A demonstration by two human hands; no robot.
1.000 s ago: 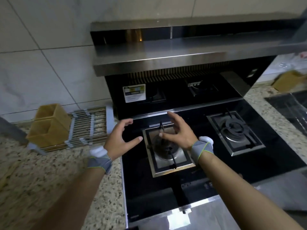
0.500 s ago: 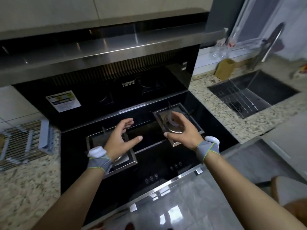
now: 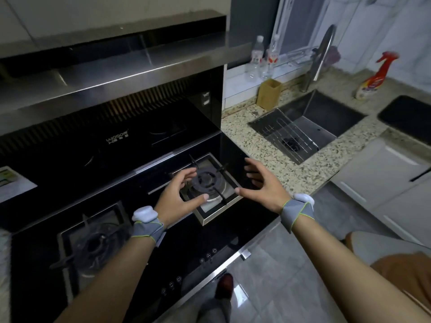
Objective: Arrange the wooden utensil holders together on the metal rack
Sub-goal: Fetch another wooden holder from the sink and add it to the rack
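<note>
One wooden holder (image 3: 268,94) stands upright, far ahead-right of your fingers; right hand (image 3: 263,184) nearer, both hands spread, empty.

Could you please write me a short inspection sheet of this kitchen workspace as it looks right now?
Surface: speckled granite counter beside black gas hob.
Job's things: one wooden utensil holder upright by the sink; metal rack not in view.
Clutter: red spray bottle, two clear bottles.
Grippers: left hand and right hand open, empty, over the hob.
Cables: nothing seen.
Surroundings: steel hood, faucet, tiled floor.
</note>
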